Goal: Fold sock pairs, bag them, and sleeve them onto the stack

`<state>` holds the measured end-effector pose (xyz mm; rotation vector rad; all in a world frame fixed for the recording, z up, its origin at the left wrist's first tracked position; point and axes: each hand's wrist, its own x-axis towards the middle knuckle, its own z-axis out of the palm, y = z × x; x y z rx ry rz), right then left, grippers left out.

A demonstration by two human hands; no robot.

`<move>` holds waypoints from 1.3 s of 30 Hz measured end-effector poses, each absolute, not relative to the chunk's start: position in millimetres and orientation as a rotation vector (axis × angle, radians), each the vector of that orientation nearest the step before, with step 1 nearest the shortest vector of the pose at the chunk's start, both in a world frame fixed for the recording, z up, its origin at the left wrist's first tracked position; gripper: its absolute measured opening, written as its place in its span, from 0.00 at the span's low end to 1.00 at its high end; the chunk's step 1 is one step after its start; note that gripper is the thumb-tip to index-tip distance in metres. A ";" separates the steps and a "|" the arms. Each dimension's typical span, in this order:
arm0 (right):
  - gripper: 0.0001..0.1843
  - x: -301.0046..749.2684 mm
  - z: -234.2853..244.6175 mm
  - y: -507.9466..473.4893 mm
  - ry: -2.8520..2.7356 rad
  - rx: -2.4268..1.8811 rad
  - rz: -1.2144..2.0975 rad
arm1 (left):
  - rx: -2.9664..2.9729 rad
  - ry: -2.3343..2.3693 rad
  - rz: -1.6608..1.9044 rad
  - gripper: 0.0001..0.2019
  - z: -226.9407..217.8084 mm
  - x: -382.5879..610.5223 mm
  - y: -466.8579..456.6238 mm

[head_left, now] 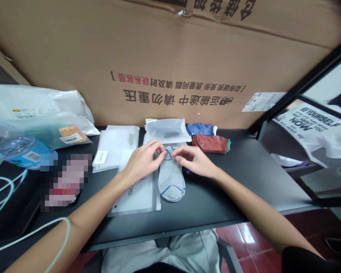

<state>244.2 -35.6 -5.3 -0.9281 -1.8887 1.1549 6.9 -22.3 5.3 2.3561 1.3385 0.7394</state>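
A pair of grey socks [172,182] with blue trim lies flat on the black table, toe end toward me. My left hand [144,159] has its thumb and forefinger pinched at the left of the socks' far end. From the other side, my right hand [196,161] curls its fingers onto the right of that same end. Partly under the left hand and beside the socks is a frosted zip bag [142,195] with dark lettering. Beyond the hands are rolled red-brown socks [210,144] with green edges and blue socks [201,129].
More frosted bags [119,138] lie back left, and another frosted bag [167,131] sits by the large cardboard box [170,49] behind. At left are a white plastic package [39,110], a blue-labelled container [28,151] and a pale cable [65,227]. A black metal frame [298,91] stands right.
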 end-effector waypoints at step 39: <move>0.12 245.6 -23.3 -25.1 -2.147 -0.883 0.741 | 2.369 1.093 0.673 0.16 -10.7 8.3 -18.1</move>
